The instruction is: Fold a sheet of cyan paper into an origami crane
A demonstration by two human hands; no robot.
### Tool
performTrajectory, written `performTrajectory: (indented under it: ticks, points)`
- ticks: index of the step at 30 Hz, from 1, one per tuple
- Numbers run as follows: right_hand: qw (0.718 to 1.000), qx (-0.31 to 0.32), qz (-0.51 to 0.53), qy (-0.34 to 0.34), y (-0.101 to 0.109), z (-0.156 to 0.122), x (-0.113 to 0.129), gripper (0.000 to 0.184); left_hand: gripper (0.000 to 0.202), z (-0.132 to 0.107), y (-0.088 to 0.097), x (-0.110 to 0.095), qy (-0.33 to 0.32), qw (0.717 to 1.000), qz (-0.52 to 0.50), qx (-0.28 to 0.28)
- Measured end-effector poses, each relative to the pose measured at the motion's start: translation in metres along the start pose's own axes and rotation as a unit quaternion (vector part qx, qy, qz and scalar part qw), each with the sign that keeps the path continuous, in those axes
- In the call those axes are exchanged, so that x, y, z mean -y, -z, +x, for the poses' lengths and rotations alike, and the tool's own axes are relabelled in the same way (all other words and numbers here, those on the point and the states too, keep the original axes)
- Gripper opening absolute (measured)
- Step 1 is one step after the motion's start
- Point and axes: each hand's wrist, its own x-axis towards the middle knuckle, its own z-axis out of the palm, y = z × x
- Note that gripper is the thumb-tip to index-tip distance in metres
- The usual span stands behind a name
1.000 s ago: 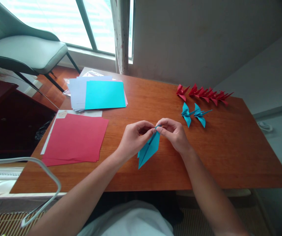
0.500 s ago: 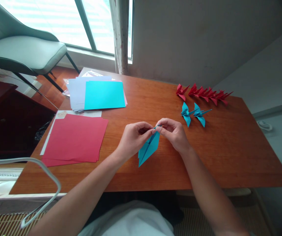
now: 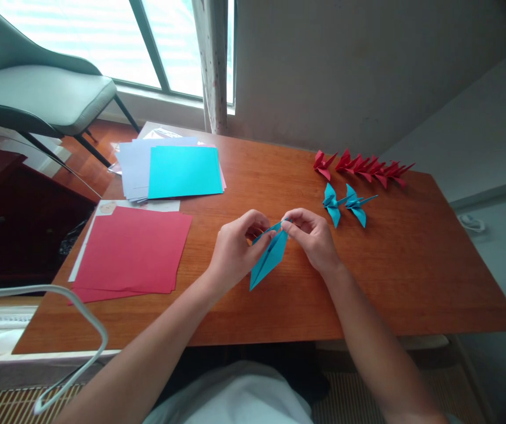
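Between my hands, over the middle of the table, is a folded blue origami paper (image 3: pixel 269 259), a long diamond with a crease line down its middle and one point toward me. My left hand (image 3: pixel 240 242) pinches its upper left edge between thumb and fingers. At the upper right tip, my right hand (image 3: pixel 312 237) pinches the paper with thumb and forefinger. Beyond my right hand stand two finished blue paper cranes (image 3: pixel 331 204). The fingertips partly cover the top of the folded paper.
Red paper sheets (image 3: pixel 132 250) lie at the table's left, with a stack topped by a blue sheet (image 3: pixel 185 171) behind them. Several red paper cranes (image 3: pixel 370 169) line the back right of the wooden table (image 3: pixel 412 265). A white cable (image 3: pixel 98 321) curves at the lower left; a chair (image 3: pixel 41 94) stands beyond.
My left hand has slid from the top tip down along the paper's left edge, away from my right hand. The folded paper has tilted slightly, its lower point rising a little.
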Motion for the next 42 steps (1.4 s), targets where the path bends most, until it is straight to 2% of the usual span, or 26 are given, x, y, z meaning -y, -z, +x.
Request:
performTrajectory:
  ticks: [4, 10, 21, 25, 34, 42]
  points:
    - [1.0, -0.005, -0.002, 0.017, 0.0, -0.0007, 0.0006, 0.018, 0.01, 0.0, 0.0003, 0.0002, -0.012, 0.998, 0.066, 0.001]
    - [1.0, -0.001, -0.006, 0.023, -0.0019, -0.0017, 0.0026, 0.019, 0.012, 0.0008, 0.0006, 0.0021, -0.013, 0.998, 0.06, 0.0]
    - [0.999, 0.044, 0.014, 0.01, -0.0021, -0.0033, 0.0055, 0.018, 0.016, 0.0017, 0.0013, -0.0002, 0.037, 0.998, -0.052, 0.028]
    - [0.999, 0.038, 0.015, 0.005, -0.0027, -0.0027, 0.0047, 0.02, 0.019, 0.0009, 0.0012, -0.0009, 0.05, 0.995, -0.083, 0.027]
    - [0.999, 0.041, 0.009, 0.019, -0.0009, -0.0025, 0.0038, 0.017, 0.019, -0.0003, 0.0008, -0.0037, 0.056, 0.993, -0.096, 0.028]
    - [0.999, 0.031, 0.023, -0.002, 0.0009, -0.0015, 0.0001, 0.02, 0.02, 0.0002, 0.0009, -0.0037, 0.053, 0.993, -0.103, 0.037]
